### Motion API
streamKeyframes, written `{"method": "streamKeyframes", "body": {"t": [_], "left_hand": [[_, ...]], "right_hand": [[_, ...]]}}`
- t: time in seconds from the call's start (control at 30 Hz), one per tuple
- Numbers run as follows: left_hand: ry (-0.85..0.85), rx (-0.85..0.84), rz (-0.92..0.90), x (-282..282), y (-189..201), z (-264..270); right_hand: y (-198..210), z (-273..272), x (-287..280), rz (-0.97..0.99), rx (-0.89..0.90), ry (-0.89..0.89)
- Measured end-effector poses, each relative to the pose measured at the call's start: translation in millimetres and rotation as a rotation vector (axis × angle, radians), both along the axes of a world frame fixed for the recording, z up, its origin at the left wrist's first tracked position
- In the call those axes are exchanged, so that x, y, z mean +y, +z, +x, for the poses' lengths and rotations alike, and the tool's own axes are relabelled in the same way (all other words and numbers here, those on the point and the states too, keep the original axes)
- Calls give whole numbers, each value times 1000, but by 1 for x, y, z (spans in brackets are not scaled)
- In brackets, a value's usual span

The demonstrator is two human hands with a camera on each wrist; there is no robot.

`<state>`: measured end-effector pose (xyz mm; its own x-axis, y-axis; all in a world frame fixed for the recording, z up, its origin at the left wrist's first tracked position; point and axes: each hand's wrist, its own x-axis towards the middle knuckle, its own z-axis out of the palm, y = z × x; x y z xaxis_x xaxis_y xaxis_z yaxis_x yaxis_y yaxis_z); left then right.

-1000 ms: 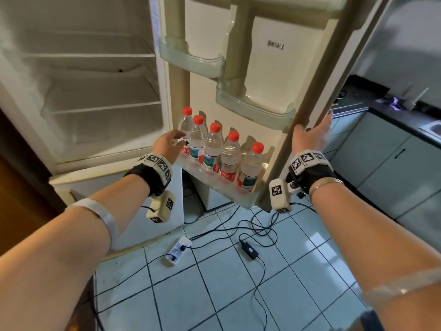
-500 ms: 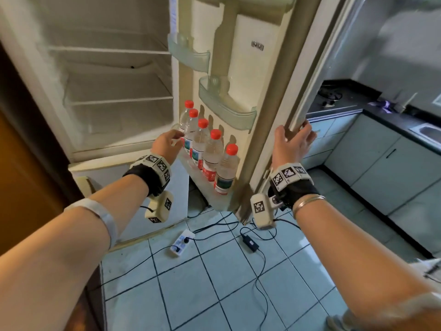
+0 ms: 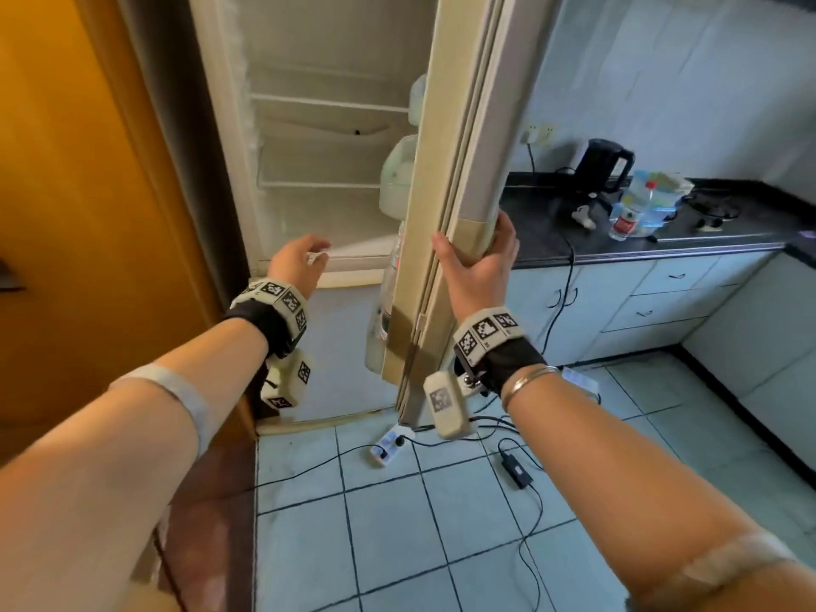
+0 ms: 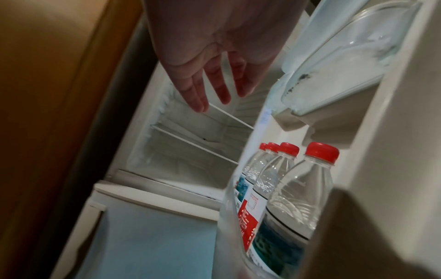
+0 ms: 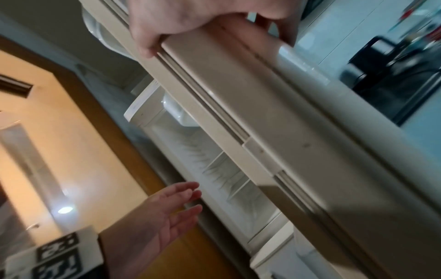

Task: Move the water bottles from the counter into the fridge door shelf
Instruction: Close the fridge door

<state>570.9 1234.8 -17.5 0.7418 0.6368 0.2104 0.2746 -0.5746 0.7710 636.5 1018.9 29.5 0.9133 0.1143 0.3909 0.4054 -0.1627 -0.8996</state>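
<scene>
Several clear water bottles [image 4: 296,190] with red caps stand in a row in the lower fridge door shelf [image 4: 229,222]; in the head view only a sliver of them [image 3: 391,276] shows behind the door edge. My right hand [image 3: 479,254] grips the edge of the beige fridge door [image 3: 446,205], thumb on one face and fingers round the other [image 5: 214,28]. My left hand [image 3: 300,258] hovers free in front of the fridge compartment [image 3: 326,139], fingers straight and loose [image 4: 214,83], holding nothing.
One more bottle [image 3: 627,214] stands on the dark counter [image 3: 618,240] at the right, beside a black kettle [image 3: 600,163]. A power strip [image 3: 388,446], an adapter [image 3: 514,468] and cables lie on the tiled floor. An orange wooden door [image 3: 79,214] is at the left.
The fridge door has swung toward the fridge body with my right hand on its edge, so the bottles are now almost hidden. My left hand has come off the bottles and moved left.
</scene>
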Motion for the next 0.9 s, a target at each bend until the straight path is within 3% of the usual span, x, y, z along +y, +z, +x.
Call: {"method": "streamKeyframes", "body": {"t": [0.4,0.9], "left_hand": [[263,13,2,105,11,-44],[466,24,44,225,31,8]], "right_hand": [[0,-19,154,-55,-27,327],[4,60,320,-344,-223,508]]}}
